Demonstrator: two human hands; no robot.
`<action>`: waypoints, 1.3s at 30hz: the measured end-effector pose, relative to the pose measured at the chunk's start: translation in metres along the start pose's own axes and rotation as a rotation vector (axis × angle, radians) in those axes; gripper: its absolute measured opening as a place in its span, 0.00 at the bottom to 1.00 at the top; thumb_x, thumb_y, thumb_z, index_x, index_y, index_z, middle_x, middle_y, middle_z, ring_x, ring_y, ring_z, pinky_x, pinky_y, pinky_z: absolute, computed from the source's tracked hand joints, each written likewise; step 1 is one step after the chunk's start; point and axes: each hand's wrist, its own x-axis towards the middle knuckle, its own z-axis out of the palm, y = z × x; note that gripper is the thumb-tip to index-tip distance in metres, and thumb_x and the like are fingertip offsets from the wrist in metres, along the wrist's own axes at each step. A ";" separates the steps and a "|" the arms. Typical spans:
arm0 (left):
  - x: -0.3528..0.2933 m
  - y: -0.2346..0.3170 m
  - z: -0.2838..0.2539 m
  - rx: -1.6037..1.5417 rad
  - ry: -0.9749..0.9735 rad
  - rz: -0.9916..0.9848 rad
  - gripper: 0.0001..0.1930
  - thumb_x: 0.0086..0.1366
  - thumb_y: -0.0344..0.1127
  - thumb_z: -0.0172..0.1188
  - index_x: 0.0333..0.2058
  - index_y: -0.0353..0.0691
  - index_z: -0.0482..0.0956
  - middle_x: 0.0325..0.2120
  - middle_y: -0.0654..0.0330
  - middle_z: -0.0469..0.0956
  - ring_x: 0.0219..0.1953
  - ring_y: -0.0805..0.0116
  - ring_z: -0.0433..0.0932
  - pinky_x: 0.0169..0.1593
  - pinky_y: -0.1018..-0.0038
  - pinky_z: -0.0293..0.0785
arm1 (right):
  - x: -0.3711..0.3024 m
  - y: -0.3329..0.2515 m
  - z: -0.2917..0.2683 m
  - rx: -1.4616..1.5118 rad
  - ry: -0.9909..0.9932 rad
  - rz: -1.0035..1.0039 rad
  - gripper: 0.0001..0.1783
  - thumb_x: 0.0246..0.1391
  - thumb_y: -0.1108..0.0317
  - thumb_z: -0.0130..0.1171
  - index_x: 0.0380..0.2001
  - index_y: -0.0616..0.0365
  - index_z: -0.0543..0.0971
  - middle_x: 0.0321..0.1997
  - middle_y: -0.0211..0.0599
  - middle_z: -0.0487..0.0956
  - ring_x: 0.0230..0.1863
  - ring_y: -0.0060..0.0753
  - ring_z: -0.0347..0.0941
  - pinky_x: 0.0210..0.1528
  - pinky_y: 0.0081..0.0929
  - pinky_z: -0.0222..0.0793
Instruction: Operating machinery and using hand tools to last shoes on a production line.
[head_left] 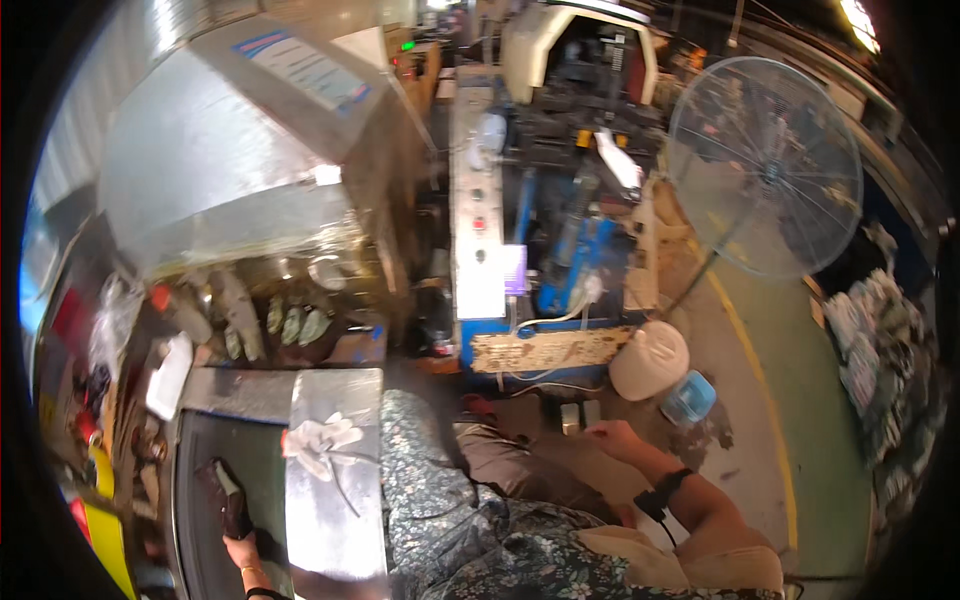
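Presently, we are gripping a dark shoe-like piece [230, 503].
Our left hand [240, 550] is holding its near end over the dark tray [265, 450]; our right hand's [614, 441] finger spread we're finding unclear.

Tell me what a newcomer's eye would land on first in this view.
Probably the big round fan at upper right and the bulky silver metal housing filling the upper left. Lower down, white gloves lie on a shiny metal plate, and left of it the person's left hand is at the near end of a dark shoe-like piece.
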 end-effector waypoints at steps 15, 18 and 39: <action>-0.338 0.155 0.071 -1.593 -1.246 -0.368 0.26 0.61 0.45 0.52 0.54 0.34 0.68 0.47 0.49 0.74 0.44 0.60 0.74 0.45 0.65 0.72 | 0.053 -0.392 -0.019 0.665 -0.451 -1.192 0.44 0.50 0.56 0.67 0.66 0.56 0.60 0.70 0.48 0.60 0.70 0.42 0.57 0.68 0.36 0.56; -0.368 0.204 0.080 -1.586 -1.236 -0.212 0.27 0.69 0.49 0.45 0.60 0.36 0.62 0.54 0.50 0.71 0.55 0.61 0.69 0.56 0.63 0.68 | 0.014 -0.380 -0.036 0.593 0.046 -1.306 0.34 0.42 0.60 0.71 0.54 0.62 0.75 0.53 0.48 0.78 0.50 0.48 0.77 0.52 0.34 0.74; -0.308 0.236 0.166 -0.454 -0.315 0.954 0.24 0.63 0.42 0.59 0.54 0.35 0.70 0.49 0.49 0.73 0.54 0.54 0.71 0.59 0.67 0.65 | -0.013 -0.282 0.100 0.651 -0.231 -0.470 0.20 0.60 0.64 0.57 0.52 0.63 0.75 0.36 0.52 0.81 0.42 0.42 0.80 0.44 0.30 0.72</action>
